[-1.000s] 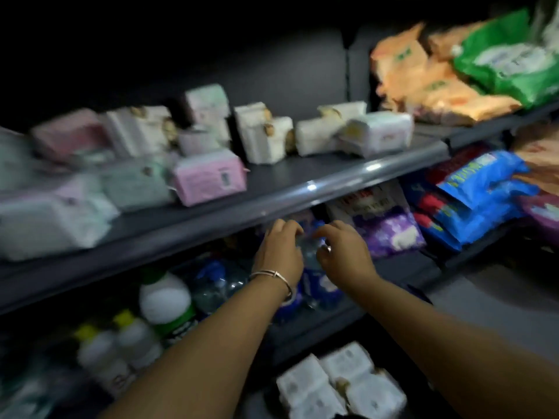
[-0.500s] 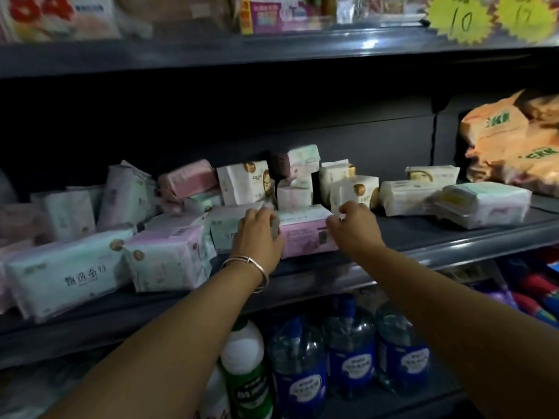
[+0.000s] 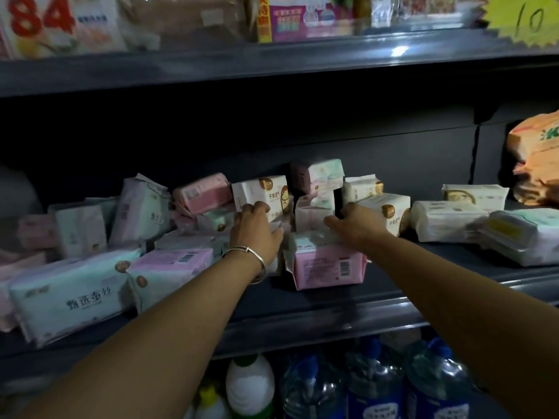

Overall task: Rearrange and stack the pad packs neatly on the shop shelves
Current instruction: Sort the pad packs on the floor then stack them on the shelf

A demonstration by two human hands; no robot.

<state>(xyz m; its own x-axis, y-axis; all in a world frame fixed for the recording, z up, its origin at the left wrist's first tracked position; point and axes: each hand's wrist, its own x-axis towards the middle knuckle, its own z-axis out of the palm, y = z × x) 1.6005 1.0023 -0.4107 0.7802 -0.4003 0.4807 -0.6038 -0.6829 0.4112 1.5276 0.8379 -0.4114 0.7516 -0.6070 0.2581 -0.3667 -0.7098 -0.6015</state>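
Left hand (image 3: pixel 255 226) grips a white pad pack (image 3: pixel 263 195); right hand (image 3: pixel 352 223) rests, fingers loose, atop the pink pad pack (image 3: pixel 326 261) between them.

- You're in a small shop, facing dark metal shelves (image 3: pixel 302 313) stacked in tiers.
- Packaged pad packs (image 3: pixel 328 264) are crowded on the middle tier.
- A yellow starburst price tag (image 3: pixel 526 19) reading 10 hangs up top.
- Water bottles (image 3: pixel 375 385) are lined up below.
- Boxed goods (image 3: pixel 305 18) sit on the top tier.
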